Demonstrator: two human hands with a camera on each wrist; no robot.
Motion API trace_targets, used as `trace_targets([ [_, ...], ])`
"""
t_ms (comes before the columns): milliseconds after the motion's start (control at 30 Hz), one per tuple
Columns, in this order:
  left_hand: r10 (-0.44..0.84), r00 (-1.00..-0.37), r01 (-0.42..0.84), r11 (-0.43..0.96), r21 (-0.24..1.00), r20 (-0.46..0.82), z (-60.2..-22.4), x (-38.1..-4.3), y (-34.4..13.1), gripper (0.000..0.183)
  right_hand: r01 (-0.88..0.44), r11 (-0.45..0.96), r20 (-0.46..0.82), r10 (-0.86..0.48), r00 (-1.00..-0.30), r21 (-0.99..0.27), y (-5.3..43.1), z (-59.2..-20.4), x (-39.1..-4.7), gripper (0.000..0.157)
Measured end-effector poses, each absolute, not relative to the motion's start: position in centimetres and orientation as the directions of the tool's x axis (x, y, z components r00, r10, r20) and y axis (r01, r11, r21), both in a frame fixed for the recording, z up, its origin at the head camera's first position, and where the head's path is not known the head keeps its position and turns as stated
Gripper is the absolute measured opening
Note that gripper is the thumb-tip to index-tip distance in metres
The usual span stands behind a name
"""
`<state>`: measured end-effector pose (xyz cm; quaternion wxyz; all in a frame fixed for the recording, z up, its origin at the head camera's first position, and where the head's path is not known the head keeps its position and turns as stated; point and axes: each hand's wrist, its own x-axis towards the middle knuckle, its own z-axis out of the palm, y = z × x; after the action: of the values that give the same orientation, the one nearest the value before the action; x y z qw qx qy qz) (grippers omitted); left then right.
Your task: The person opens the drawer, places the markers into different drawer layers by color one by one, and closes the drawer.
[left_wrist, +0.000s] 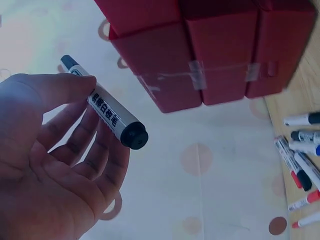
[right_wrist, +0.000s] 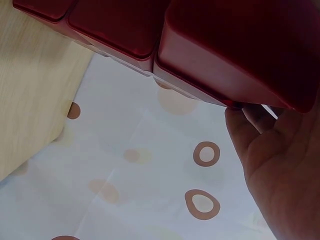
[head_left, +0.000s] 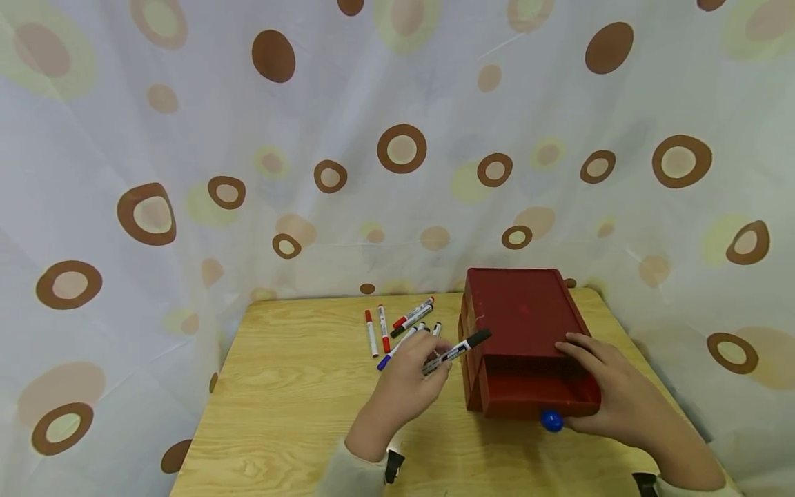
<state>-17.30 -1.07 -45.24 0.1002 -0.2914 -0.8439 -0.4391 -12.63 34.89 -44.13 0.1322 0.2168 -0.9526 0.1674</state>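
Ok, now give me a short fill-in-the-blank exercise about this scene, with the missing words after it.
1. The left hand holds a marker with a cap coloured ____.
2. The knob on the open drawer is coloured ____.
3. In the head view, the loose markers lie to the ____ of the cabinet.

Missing words: black; blue; left.

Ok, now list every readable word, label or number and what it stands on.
"白板": black print on the white, cylindrical, black-capped marker in the left hand; neighbouring characters uncertain.
Loose white markers with coloured caps: print too small or blurred to read.
Red plastic drawer unit: no lettering visible.
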Motion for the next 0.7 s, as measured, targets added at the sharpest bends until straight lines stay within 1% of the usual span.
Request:
trace_targets([
  [400,0.528,-0.717,0.669,0.341,0.661,0.454,-42.8,-16.8,2.7,0.017,-0.462,0.849,0.359,-0.360,-0.861,-0.257,34.8,-44.3,-12.6,0.113],
  [500,0.556,-0.674,0.718,0.338,0.609,0.486,-42.1,-16.9,3.5,0.017,-0.460,0.850,0.361,-0.357,-0.862,-0.258,34.8,-44.3,-12.6,0.113],
  [600,0.596,-0.618,0.775,0.349,0.527,0.513,-41.5,-16.9,4.3,0.016,-0.459,0.851,0.366,-0.354,-0.860,-0.255,34.8,-44.4,-12.6,0.114],
  [700,0.641,-0.584,0.806,0.381,0.454,0.498,-41.1,-16.7,4.9,0.016,-0.459,0.852,0.368,-0.355,-0.860,-0.252,34.9,-44.4,-12.6,0.113],
])
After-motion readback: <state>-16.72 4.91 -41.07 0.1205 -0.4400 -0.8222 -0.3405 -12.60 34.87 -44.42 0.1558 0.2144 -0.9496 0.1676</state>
